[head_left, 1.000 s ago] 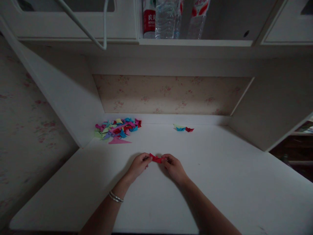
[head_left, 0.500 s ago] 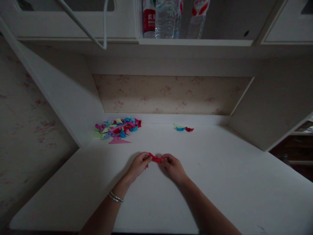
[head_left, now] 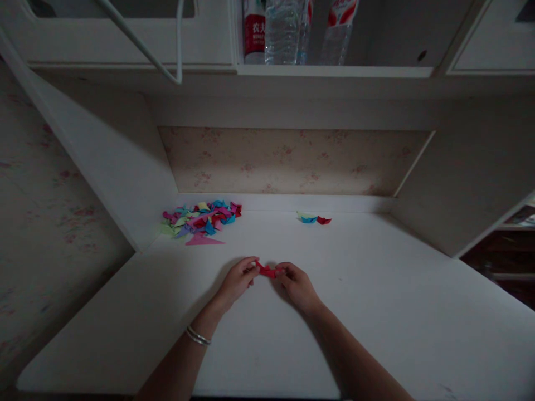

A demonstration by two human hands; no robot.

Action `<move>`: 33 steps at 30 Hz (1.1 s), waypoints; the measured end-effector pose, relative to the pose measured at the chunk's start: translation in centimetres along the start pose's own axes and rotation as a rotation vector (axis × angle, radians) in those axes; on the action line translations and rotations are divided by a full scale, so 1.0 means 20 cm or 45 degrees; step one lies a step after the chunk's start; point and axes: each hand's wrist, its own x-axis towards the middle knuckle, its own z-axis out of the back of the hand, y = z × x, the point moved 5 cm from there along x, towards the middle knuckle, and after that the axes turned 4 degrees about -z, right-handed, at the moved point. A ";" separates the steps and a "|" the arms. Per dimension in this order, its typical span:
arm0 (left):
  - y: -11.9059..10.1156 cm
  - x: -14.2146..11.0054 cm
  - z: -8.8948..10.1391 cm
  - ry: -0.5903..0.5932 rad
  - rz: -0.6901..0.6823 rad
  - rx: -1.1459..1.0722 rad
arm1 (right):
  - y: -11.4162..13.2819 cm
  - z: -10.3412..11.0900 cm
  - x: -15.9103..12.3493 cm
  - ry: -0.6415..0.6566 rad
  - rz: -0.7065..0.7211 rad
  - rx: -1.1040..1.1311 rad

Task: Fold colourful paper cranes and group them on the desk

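Observation:
A small piece of folded red paper is stretched between my two hands, just above the white desk. My left hand pinches its left end between thumb and fingers. At the right end, my right hand grips it in the same way, and its fingertips partly cover the paper. Behind my left hand lies a heap of colourful folded papers, with a flat pink paper triangle at its front. Farther back to the right sit a blue paper boat and a red paper boat, close together, with some pale green paper behind.
Above the desk hangs a shelf holding several plastic bottles. A white cable loops down at the upper left. White side panels close the desk in on the left and right.
The fingers of my left hand have shifted slightly upward at the red paper's left end. My right hand and the other papers stay where they were.

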 end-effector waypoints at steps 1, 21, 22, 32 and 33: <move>0.00 0.00 0.00 0.000 0.004 0.004 | 0.00 0.00 0.00 0.001 -0.002 0.004; 0.00 0.00 0.01 -0.025 0.018 0.050 | 0.02 0.00 -0.01 0.021 -0.004 0.010; 0.00 0.00 0.01 -0.023 0.017 0.054 | 0.02 0.00 -0.01 0.020 0.001 0.005; 0.00 0.00 0.00 -0.022 0.030 0.054 | 0.03 0.00 -0.01 0.032 0.003 0.015; 0.00 0.00 0.00 -0.023 0.034 0.050 | 0.03 0.00 -0.01 0.033 0.004 0.013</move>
